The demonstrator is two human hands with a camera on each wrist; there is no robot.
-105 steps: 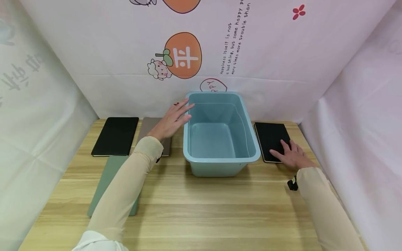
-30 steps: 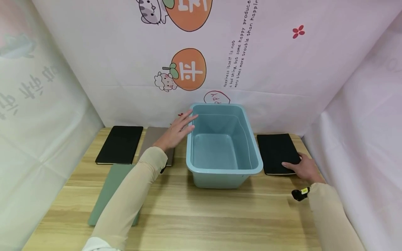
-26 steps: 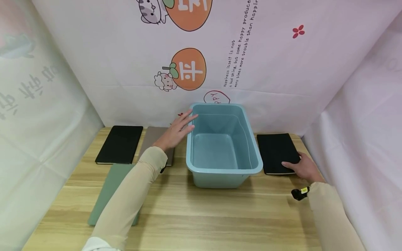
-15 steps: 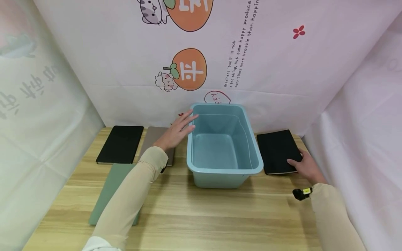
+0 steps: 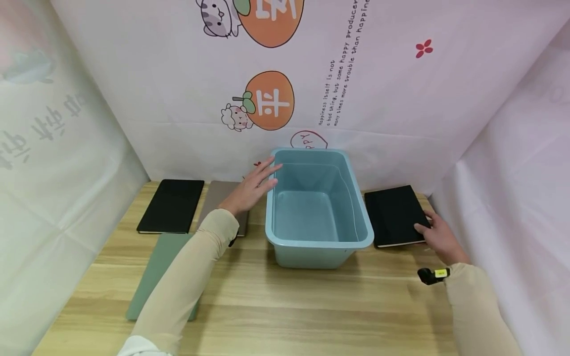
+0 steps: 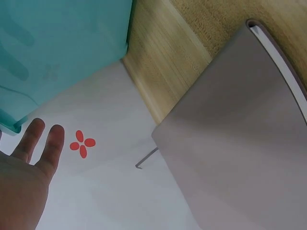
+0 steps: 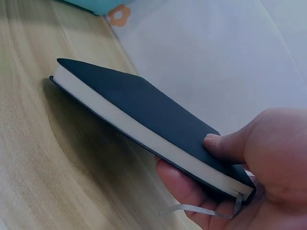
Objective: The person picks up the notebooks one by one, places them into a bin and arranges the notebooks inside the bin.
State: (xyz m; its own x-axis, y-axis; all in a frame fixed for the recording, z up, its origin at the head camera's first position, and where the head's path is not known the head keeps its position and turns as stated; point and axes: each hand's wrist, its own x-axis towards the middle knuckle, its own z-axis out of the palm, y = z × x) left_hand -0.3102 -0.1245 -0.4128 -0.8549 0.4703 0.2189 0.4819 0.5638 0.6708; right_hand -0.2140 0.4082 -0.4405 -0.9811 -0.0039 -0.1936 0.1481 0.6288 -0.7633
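My right hand (image 5: 444, 240) grips a black notebook (image 5: 394, 216) by its right edge, thumb on the cover and fingers underneath. In the right wrist view the notebook (image 7: 139, 115) is tilted, with its near end raised off the table and a grey ribbon hanging from the pages. My left hand (image 5: 250, 190) has its fingers spread at the left rim of a light blue plastic bin (image 5: 318, 243); whether they touch the rim I cannot tell. Nothing lies inside the bin. Beneath the left wrist is a grey-brown notebook (image 6: 230, 129), partly hidden in the head view.
Another black notebook (image 5: 171, 206) lies at the table's back left. A green notebook (image 5: 156, 269) lies in front of it, partly under the left forearm. Printed white cloth (image 5: 378, 99) hangs behind the wooden table (image 5: 320, 311) and along both sides.
My right hand first lay over the black notebook, then took its right edge and lifted that side. The head view has tilted slightly. My left hand stays by the bin's rim.
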